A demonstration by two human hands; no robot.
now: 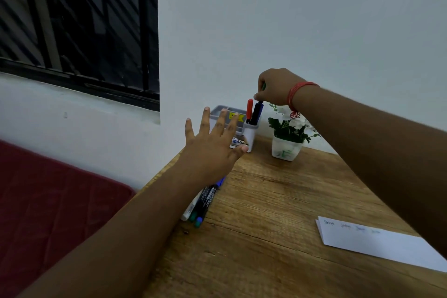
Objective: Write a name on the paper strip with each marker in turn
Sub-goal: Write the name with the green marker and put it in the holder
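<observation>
While left hand (212, 150) hovers spread, right hand (275, 87) pinches blue marker (257, 113).

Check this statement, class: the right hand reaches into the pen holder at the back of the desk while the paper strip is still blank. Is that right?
Not quite. The right hand does reach into the pen holder, but the paper strip is not blank: the head view shows several small words written along its top edge.

White paper strip (377, 241) lies flat, faint names written; capped markers (254, 111) stand upright in holder (250, 134).
</observation>
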